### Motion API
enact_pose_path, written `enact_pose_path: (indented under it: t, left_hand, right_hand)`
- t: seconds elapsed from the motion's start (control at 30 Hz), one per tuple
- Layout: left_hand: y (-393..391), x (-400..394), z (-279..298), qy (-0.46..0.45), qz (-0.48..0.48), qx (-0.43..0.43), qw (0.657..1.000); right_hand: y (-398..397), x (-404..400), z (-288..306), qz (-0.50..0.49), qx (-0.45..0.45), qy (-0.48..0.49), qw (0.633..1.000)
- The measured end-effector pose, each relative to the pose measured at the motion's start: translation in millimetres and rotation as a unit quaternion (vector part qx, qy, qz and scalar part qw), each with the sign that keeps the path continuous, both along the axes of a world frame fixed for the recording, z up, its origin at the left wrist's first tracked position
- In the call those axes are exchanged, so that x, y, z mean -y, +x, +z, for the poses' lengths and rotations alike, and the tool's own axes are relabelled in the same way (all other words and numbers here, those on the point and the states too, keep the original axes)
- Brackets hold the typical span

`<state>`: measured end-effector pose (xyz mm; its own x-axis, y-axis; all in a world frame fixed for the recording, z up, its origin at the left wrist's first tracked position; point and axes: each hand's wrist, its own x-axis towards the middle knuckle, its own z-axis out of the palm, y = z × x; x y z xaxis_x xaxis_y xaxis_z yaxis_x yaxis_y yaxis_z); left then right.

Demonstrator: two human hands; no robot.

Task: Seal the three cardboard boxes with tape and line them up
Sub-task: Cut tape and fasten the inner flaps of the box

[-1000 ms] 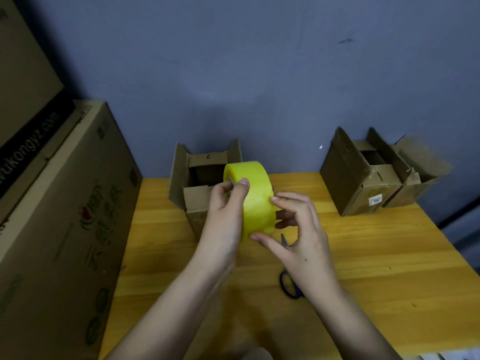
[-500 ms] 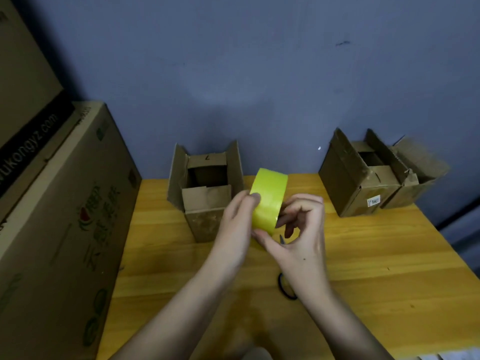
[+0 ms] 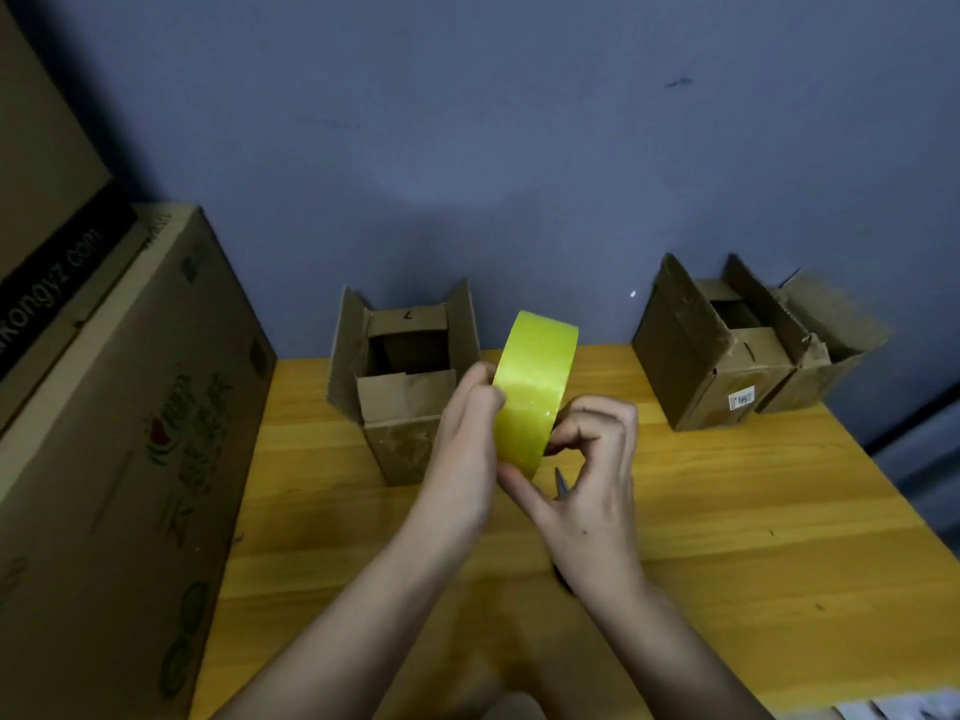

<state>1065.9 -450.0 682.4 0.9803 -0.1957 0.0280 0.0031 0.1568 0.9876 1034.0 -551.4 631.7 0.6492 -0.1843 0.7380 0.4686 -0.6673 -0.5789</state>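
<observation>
A yellow tape roll (image 3: pixel 532 387) is held upright above the wooden table (image 3: pixel 727 511), between both hands. My left hand (image 3: pixel 465 444) grips its left side, fingers curled over the edge. My right hand (image 3: pixel 587 475) pinches the roll from the right, thumb under its lower edge and fingers bent at its side. One small cardboard box (image 3: pixel 405 387) with its flaps up stands just behind my left hand. Two more open boxes stand at the back right, one (image 3: pixel 711 350) in front of the other (image 3: pixel 826 335).
Scissors (image 3: pixel 561 485) lie on the table under my right hand, mostly hidden. A large printed carton (image 3: pixel 119 459) fills the left side beside the table. A blue-grey wall closes the back. Bare tabletop stretches at the right front.
The roll has turned from showing its broad face to nearly edge-on and shifted slightly right. My right fingers have curled in tighter against it.
</observation>
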Motion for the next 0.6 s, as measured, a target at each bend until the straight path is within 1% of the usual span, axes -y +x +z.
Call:
enact_pose_path:
  t: [0.23,0.37,0.43,0.6]
  left_hand:
    - [5,1,-1,0.016,-0.039,0.047,0.998]
    - [8,-1,1,0.005,-0.067,0.028,0.997]
    - [11,0,0,0.005,-0.064,0.014,0.998]
    - [12,-1,0,0.026,-0.057,0.039,0.997]
  right_hand:
    - [2,1,-4,-0.016,-0.012,0.006,1.000]
    - [4,1,-2,-0.014,-0.013,0.013,1.000]
    - [4,0,-1,-0.015,-0.011,0.016,1.000]
    - [4,1,0,-0.011,-0.017,0.017,1.000]
